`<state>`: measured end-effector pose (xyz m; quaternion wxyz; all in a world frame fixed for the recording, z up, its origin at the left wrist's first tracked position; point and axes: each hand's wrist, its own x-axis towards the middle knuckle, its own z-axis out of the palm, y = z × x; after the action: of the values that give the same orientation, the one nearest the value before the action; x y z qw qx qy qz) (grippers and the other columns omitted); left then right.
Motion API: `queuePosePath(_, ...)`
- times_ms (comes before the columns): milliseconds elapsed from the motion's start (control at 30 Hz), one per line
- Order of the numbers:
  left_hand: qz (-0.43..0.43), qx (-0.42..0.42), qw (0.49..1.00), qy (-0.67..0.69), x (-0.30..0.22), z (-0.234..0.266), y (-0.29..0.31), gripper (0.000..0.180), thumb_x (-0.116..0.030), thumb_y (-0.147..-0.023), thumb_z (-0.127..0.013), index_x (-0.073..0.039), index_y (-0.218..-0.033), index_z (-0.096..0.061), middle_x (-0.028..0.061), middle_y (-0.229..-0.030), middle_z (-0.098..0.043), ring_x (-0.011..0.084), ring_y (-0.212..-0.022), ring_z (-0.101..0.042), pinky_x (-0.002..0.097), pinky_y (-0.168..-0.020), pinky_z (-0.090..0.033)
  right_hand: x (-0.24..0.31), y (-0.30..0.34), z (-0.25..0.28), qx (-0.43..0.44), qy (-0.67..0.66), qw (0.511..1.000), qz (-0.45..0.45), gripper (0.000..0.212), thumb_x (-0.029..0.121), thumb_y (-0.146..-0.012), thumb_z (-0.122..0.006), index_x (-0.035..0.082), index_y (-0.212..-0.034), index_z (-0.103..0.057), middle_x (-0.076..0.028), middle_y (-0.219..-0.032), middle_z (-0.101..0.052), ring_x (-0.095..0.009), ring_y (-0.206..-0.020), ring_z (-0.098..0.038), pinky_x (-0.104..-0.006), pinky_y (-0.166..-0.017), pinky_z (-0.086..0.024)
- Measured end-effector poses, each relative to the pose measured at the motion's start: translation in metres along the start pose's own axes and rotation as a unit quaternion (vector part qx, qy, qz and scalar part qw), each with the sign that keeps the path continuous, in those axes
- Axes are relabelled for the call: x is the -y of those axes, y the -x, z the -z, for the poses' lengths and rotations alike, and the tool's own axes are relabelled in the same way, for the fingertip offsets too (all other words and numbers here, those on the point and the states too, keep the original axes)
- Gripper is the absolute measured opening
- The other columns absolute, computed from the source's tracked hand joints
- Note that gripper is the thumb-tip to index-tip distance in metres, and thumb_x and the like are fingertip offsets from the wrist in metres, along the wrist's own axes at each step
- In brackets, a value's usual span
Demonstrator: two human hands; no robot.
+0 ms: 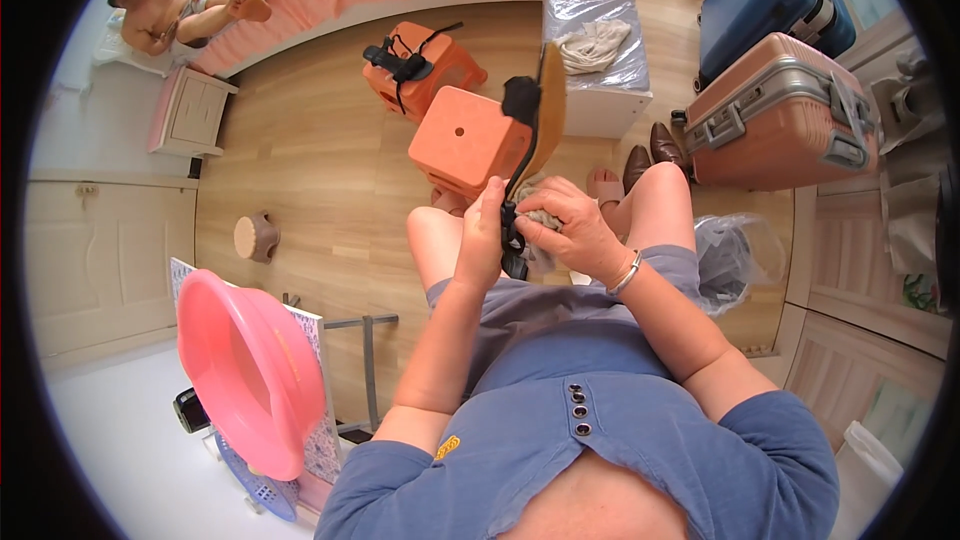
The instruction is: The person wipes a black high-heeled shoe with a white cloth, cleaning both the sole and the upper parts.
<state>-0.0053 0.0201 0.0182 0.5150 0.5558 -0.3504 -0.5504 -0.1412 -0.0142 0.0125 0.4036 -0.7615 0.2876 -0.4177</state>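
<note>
A long tan-and-black item with black straps (549,105) stands nearly upright in front of me, seen edge-on, so its kind cannot be told. My left hand (484,237) grips its black lower end from the left side, fingers pointing up. On the other side, my right hand (575,230) is closed on a crumpled grey cloth (540,202) pressed against the black part. Both hands are above my lap, between my knees. Just beyond the item is an orange plastic stool (455,135), partly covered by it.
Another orange stool (425,75) bears black strapped gear (402,64). A white box (607,112) holds a cloth (592,45). At right are brown shoes (650,155), pink (770,130) and blue suitcases (765,15); at left, a pink basin (250,370). A person (180,10) sits far left.
</note>
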Motion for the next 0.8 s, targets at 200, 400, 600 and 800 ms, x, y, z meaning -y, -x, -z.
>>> queuePosePath(200,0.101,-0.006,0.987,0.122,-0.004,-0.003,0.003,0.052,-0.048,-0.090,-0.030,-0.002,-0.093,-0.054,0.0018,-0.076,-0.056,0.0081,-0.067,-0.055,0.0203,-0.054,-0.045,0.006,0.004,0.005,-0.071,-0.324,0.887,-0.321,0.018,0.014,-0.074,-0.064,0.003,-0.086,-0.056,-0.008,-0.080,-0.058,-0.020,-0.079,-0.054,-0.0277,-0.072,-0.044)
queuePosePath(400,0.154,-0.058,0.957,0.240,-0.023,-0.013,0.009,0.051,-0.048,-0.086,-0.042,0.001,-0.094,-0.054,0.0097,-0.081,-0.058,0.0197,-0.070,-0.060,0.0326,-0.052,-0.051,0.007,-0.006,-0.003,-0.016,0.011,0.999,-0.046,0.019,0.021,-0.081,-0.058,0.003,-0.087,-0.055,-0.005,-0.087,-0.058,-0.018,-0.084,-0.055,-0.0316,-0.073,-0.043)
queuePosePath(600,0.258,0.016,0.927,0.272,-0.002,-0.006,0.001,0.048,-0.052,-0.082,-0.042,-0.009,-0.099,-0.054,0.0076,-0.088,-0.060,0.0224,-0.074,-0.061,0.0370,-0.048,-0.051,-0.004,0.001,-0.006,-0.115,-0.259,0.921,-0.268,0.034,0.037,-0.087,-0.050,0.004,-0.086,-0.055,0.000,-0.078,-0.055,-0.005,-0.072,-0.047,-0.0203,-0.065,-0.041)
queuePosePath(800,0.262,0.056,0.864,0.426,0.010,0.005,-0.014,0.053,-0.056,-0.079,-0.046,-0.010,-0.103,-0.054,0.0088,-0.094,-0.058,0.0268,-0.078,-0.054,0.0363,-0.064,-0.046,-0.014,0.000,0.017,-0.200,-0.301,0.892,-0.270,0.042,0.041,-0.089,-0.042,0.002,-0.093,-0.056,-0.002,-0.077,-0.056,-0.007,-0.069,-0.048,-0.0235,-0.063,-0.042)
